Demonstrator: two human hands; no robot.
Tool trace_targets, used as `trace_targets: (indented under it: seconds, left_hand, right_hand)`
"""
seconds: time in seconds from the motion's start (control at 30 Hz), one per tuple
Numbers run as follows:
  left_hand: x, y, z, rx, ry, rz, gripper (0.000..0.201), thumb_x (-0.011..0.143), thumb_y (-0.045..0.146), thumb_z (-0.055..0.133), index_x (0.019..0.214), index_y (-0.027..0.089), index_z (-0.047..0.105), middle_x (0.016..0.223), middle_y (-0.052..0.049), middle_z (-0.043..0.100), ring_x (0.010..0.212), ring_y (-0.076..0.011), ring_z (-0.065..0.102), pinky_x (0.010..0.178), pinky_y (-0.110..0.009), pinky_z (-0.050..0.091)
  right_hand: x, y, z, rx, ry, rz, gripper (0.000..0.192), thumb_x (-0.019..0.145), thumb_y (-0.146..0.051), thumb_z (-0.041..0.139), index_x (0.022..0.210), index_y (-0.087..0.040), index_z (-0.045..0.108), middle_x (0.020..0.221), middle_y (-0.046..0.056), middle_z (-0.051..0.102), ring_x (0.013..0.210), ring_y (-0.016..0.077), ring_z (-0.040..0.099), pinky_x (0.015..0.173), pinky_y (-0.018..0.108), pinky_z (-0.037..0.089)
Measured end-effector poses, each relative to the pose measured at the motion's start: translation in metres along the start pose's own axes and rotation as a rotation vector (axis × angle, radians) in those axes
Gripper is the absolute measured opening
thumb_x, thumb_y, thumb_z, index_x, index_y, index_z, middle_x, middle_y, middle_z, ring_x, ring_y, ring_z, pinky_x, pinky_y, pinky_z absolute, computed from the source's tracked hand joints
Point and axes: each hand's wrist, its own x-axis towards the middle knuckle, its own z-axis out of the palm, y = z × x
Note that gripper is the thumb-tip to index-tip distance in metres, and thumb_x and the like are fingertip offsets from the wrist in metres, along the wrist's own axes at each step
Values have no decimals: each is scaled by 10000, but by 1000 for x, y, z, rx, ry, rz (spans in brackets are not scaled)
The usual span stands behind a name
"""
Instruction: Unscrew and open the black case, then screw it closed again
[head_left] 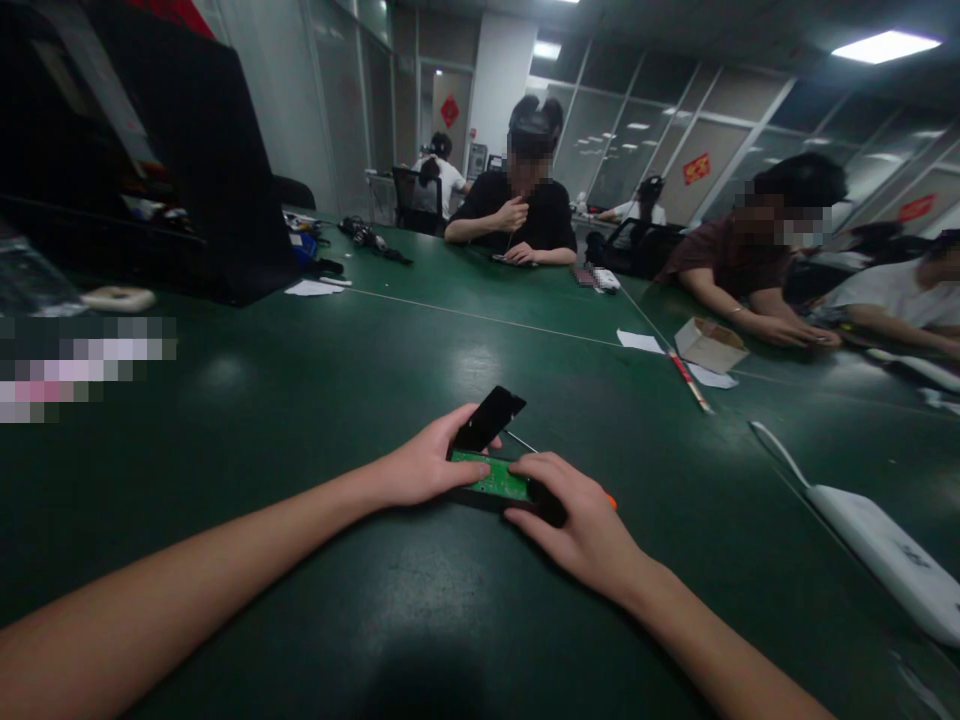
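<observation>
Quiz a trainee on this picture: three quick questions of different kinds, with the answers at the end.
1. What colour is the circuit board between the left hand and the right hand?
2. True or false: the black panel lies flat over the circuit board, covering it.
3. Which hand is the small orange item right next to? A) left hand; B) right hand.

Key: 1. Green. 2. False; the black panel is tilted up, leaving much of the board's face in view. 3. B.
</observation>
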Motion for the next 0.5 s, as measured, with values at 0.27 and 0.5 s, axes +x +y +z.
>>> trace_targets:
  seconds: [0.27, 0.5]
  left_hand:
    - [1, 1, 2, -144, 49, -48, 426, 815, 252, 708, 1187, 162, 521, 1081, -60, 606, 1028, -209, 582, 920, -345, 435]
    - [0, 2, 7, -306, 112, -68, 355, 806, 210, 682, 1140, 160, 570, 1056, -55, 628, 1003, -203, 582, 908, -333, 431]
  right_hand:
    - [-5, -1, -3, 7, 207, -5, 298, 928, -230, 610, 1222, -236, 563, 1217, 100, 573, 1067, 229, 614, 914, 384, 525]
    - [-7, 2, -5, -19, 263, -77, 306, 908, -194, 622, 1204, -230, 553, 1215, 112, 560, 1065, 236, 618, 911, 393, 535]
